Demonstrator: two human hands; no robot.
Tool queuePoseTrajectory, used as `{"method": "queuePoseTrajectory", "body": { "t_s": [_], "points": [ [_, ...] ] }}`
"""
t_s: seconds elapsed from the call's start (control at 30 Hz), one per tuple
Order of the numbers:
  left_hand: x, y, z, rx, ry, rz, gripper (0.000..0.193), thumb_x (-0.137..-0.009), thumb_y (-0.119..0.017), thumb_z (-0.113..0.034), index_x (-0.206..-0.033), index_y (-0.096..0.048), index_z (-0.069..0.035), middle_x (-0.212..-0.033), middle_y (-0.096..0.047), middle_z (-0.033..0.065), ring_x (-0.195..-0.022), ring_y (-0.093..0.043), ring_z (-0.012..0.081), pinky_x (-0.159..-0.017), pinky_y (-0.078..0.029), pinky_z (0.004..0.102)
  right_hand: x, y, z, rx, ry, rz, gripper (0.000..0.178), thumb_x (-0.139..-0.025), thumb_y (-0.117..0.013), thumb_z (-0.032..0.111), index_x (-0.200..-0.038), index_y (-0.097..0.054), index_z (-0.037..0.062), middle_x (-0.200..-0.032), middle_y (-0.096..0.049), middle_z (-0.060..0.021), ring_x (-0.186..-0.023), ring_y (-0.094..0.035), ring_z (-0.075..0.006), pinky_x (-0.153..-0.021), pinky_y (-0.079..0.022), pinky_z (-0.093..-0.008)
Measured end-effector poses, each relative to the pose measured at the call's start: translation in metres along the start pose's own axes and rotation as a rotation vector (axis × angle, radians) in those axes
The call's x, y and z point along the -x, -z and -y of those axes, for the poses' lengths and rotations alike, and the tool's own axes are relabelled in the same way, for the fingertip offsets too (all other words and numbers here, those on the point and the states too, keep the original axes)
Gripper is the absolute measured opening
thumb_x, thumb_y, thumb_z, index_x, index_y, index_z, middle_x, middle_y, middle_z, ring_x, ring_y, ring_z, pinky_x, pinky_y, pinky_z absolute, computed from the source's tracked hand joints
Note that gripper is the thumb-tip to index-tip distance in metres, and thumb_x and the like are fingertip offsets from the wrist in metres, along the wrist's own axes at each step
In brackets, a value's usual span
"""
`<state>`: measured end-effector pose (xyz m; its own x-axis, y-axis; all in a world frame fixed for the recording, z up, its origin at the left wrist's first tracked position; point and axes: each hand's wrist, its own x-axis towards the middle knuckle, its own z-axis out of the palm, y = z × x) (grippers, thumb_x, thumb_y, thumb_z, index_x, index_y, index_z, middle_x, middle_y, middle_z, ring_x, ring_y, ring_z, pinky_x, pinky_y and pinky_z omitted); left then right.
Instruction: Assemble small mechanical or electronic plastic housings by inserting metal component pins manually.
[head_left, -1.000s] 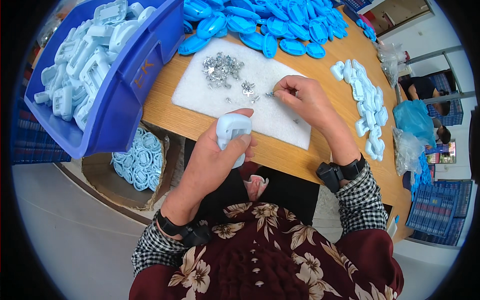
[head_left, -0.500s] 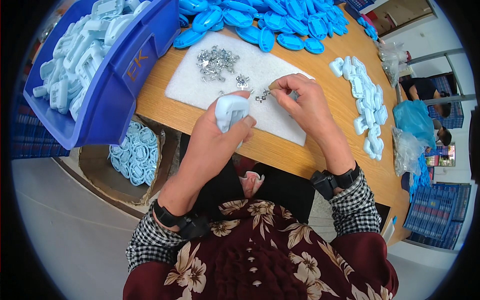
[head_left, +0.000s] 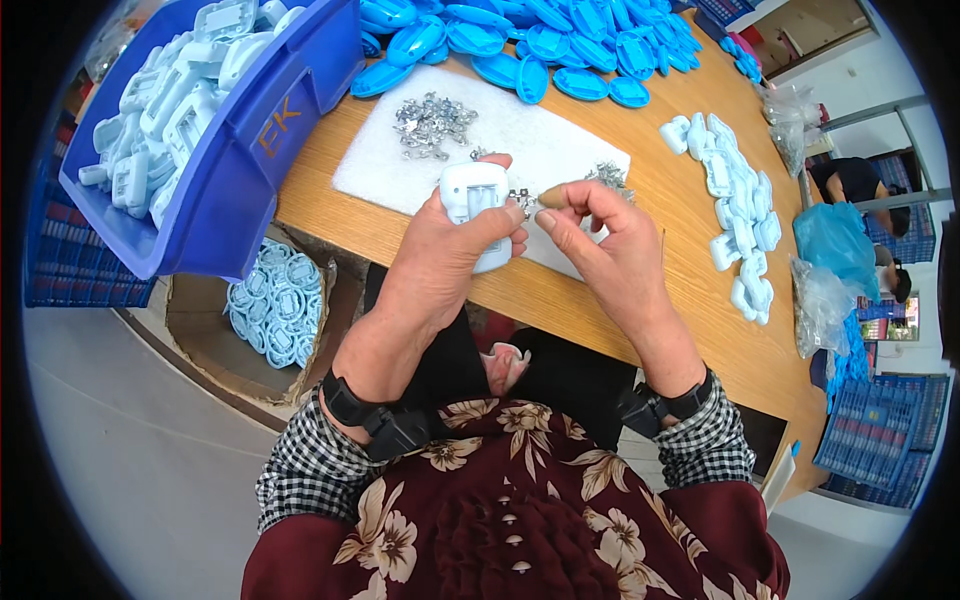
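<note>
My left hand [head_left: 430, 255] is wrapped round a pale blue plastic housing [head_left: 456, 188], its recessed battery compartment turned up and the thumb lying across its lower part. Just to the right, the thumb and forefinger of my right hand [head_left: 615, 245] pinch a small metal contact piece [head_left: 537, 208], largely hidden by the fingertips. Both hands are above a white foam sheet [head_left: 375, 165]. On it, a pile of small metal pieces [head_left: 435, 122] lies beyond the housing, and a second heap of metal pieces [head_left: 608, 177] shows behind my right hand.
A blue bin [head_left: 235, 180] full of pale housings stands at the left, above a cardboard box [head_left: 200, 335] with pale ring-shaped parts. Bright blue oval shells [head_left: 548, 42] cover the table's far side. More pale housings [head_left: 735, 200] lie at right. People [head_left: 850, 185] are in the background.
The housing has turned so its compartment faces up, and my left hand has moved slightly right. My right hand has come down and nearer to the housing, still pinching.
</note>
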<state>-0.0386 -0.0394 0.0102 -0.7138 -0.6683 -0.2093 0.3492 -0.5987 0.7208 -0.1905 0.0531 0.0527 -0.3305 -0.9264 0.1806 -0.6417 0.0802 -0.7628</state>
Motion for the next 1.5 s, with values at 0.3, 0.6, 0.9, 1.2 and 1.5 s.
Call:
{"method": "queuePoseTrajectory", "body": {
  "t_s": [0.3, 0.6, 0.9, 1.2, 1.5],
  "points": [
    [0.008, -0.004, 0.006, 0.088, 0.063, 0.070, 0.053, -0.098, -0.058, -0.025, -0.141, -0.044, 0.002, -0.101, -0.064, 0.0075, -0.085, -0.065, 0.0166, -0.080, -0.055, 0.0326, 0.012, -0.002, -0.010, -0.508, -0.196, 0.078, 0.014, -0.096, -0.065, 0.012, -0.106, -0.064, 0.0012, -0.095, -0.064, 0.0015, -0.085, -0.056, -0.0050, -0.076, -0.045, -0.0214],
    [0.005, -0.013, 0.002, 0.209, -0.205, 0.140, 0.054, -0.101, -0.034, -0.034, -0.145, -0.040, -0.003, -0.120, -0.064, 0.0186, -0.112, -0.061, 0.0265, -0.098, -0.049, 0.0428, 0.035, -0.003, 0.009, -0.961, -0.479, 0.209, 0.029, -0.100, -0.059, 0.017, -0.120, -0.060, -0.0037, -0.111, -0.065, -0.0055, -0.106, -0.059, -0.0124, -0.094, -0.047, -0.0294],
    [0.022, -0.017, 0.023, 0.238, -0.216, 0.194, 0.052, -0.095, -0.035, -0.015, -0.146, -0.038, -0.003, -0.141, -0.048, 0.0188, -0.129, -0.048, 0.0267, -0.113, -0.034, 0.0442, 0.043, -0.009, -0.007, -1.047, -0.426, 0.066, 0.034, -0.101, -0.058, 0.017, -0.127, -0.055, -0.0046, -0.120, -0.060, -0.0069, -0.114, -0.055, -0.0129, -0.102, -0.042, -0.0311],
    [0.043, -0.030, 0.012, -0.143, 0.124, 0.100, 0.052, -0.101, -0.039, -0.018, -0.149, -0.037, 0.000, -0.137, -0.053, 0.0138, -0.124, -0.054, 0.0226, -0.101, -0.050, 0.0426, 0.052, 0.000, -0.015, -0.586, -0.182, -0.011, 0.012, -0.097, -0.062, 0.010, -0.100, -0.065, -0.0007, -0.131, -0.052, -0.0072, -0.115, -0.054, -0.0131, -0.099, -0.043, -0.0305],
    [0.040, -0.017, 0.026, 0.145, 0.339, 0.265, 0.052, -0.103, -0.038, -0.027, -0.145, -0.043, 0.001, -0.129, -0.060, 0.0135, -0.109, -0.064, 0.0240, -0.087, -0.054, 0.0373, 0.061, 0.014, -0.005, -0.655, -0.195, -0.024, 0.010, -0.096, -0.062, 0.009, -0.100, -0.064, -0.0008, -0.128, -0.056, -0.0099, -0.113, -0.056, -0.0166, -0.098, -0.044, -0.0313]
  ]
}}
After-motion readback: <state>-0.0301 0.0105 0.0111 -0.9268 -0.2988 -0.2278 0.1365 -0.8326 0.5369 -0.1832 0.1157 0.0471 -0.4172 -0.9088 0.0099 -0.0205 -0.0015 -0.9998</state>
